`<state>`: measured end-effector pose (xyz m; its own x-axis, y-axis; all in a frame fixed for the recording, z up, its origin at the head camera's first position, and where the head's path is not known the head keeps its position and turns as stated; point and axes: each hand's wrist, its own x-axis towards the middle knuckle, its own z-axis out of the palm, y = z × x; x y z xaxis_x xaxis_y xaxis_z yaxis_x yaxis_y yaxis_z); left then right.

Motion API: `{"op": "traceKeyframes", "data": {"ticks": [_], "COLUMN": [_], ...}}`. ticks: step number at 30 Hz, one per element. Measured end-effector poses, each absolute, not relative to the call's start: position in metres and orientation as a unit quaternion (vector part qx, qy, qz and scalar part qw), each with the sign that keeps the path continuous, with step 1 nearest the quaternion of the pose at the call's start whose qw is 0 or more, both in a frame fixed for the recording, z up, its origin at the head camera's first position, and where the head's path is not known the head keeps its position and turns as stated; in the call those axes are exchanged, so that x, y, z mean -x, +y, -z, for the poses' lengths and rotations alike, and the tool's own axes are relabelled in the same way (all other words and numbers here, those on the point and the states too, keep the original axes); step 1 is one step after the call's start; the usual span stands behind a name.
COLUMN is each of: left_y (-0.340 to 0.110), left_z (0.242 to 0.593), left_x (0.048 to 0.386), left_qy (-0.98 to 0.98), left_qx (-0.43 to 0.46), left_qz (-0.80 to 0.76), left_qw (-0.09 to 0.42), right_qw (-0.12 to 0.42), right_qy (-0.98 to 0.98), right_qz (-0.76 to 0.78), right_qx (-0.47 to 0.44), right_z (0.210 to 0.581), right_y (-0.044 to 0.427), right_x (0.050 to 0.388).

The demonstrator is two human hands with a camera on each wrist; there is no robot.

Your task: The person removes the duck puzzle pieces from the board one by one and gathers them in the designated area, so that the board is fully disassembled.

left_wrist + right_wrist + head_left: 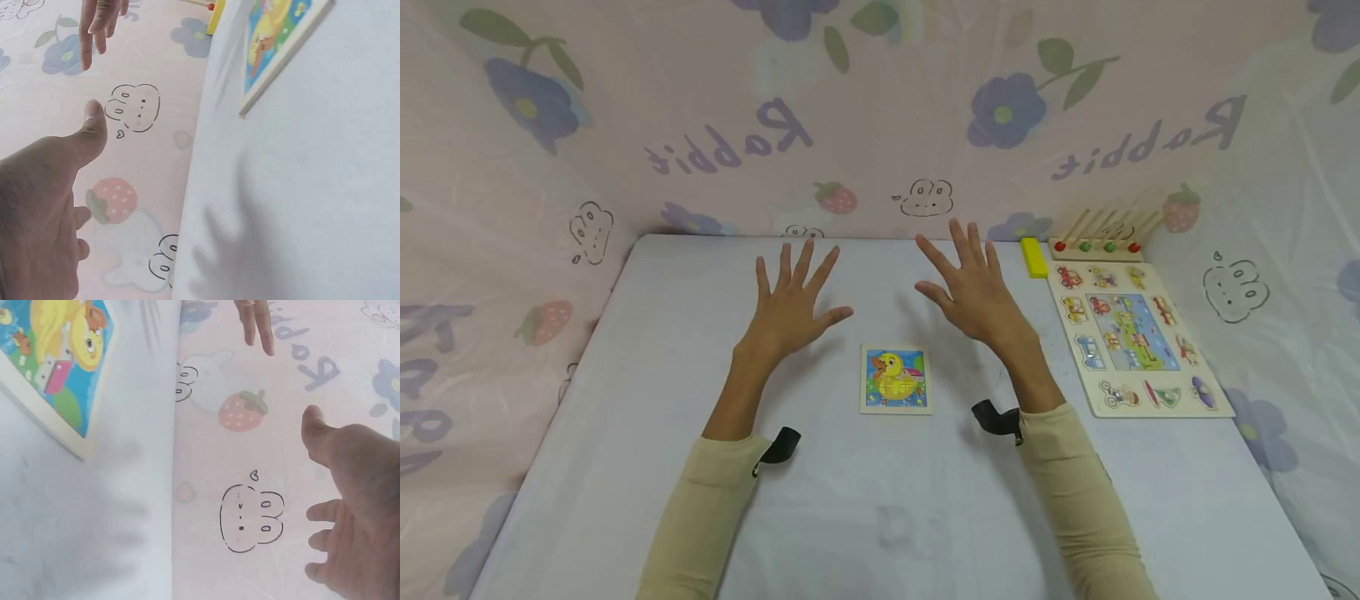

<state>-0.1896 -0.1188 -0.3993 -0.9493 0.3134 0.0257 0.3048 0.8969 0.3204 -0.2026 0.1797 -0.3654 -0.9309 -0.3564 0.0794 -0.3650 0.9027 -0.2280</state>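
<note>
The left hand [786, 308] and the right hand [973, 287] hover raised above the white tabletop [685, 308], fingers straight and spread wide on both, each throwing a soft shadow on the cover below. The square duck jigsaw puzzle [896, 380] lies flat on the tabletop, between the two forearms and a little nearer the wearer than the hands — a yellow duck on a blue ground within a pale wooden border. Beige sleeves [703, 508] cover both forearms, and a black wrist mount [781, 447] juts inward from each cuff toward the puzzle's sides. Over on the right, past the right hand, a large wooden vehicle puzzle board [1150, 321] lies flat, its colourful shapes ringing a printed town scene. Just beside its far left corner lies a yellow block [1033, 258], and along its far edge sits a wooden rack [1096, 252] with slanting rods and red and green beads [1085, 247] at the front. A pink patterned curtain [865, 125] — rabbits, strawberries, blue flowers — hangs along the back of the tabletop and on either side.
</note>
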Motion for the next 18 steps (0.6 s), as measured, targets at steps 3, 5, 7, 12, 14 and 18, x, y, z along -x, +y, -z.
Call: {"op": "traceKeyframes", "data": {"ticks": [3, 5, 7, 12, 14, 18], "left_y": [-0.122, -0.124, -0.125, -0.126, -0.124, -0.116], "left_z": [0.407, 0.413, 0.419, 0.429, 0.430, 0.429], "left_x": [0.184, 0.179, 0.174, 0.158, 0.151, 0.140], "left_qy": [0.971, 0.968, 0.966, 0.952, 0.946, 0.940], "left_qx": [-0.167, -0.175, -0.186, -0.227, -0.244, -0.268], "left_qz": [-0.168, -0.167, -0.159, -0.148, -0.153, -0.150], "left_qw": [0.041, 0.063, 0.088, 0.139, 0.147, 0.150], "right_qw": [0.022, 0.035, 0.050, 0.034, -0.003, -0.075], "right_qy": [-0.969, -0.960, -0.948, -0.922, -0.918, -0.917], "right_qz": [-0.134, -0.151, -0.173, -0.203, -0.201, -0.185], "right_qx": [-0.206, -0.231, -0.263, -0.329, -0.342, -0.346], "right_z": [0.368, 0.371, 0.376, 0.391, 0.398, 0.413], "right_y": [0.174, 0.169, 0.162, 0.143, 0.138, 0.132], "right_x": [0.198, 0.193, 0.189, 0.180, 0.178, 0.176]}}
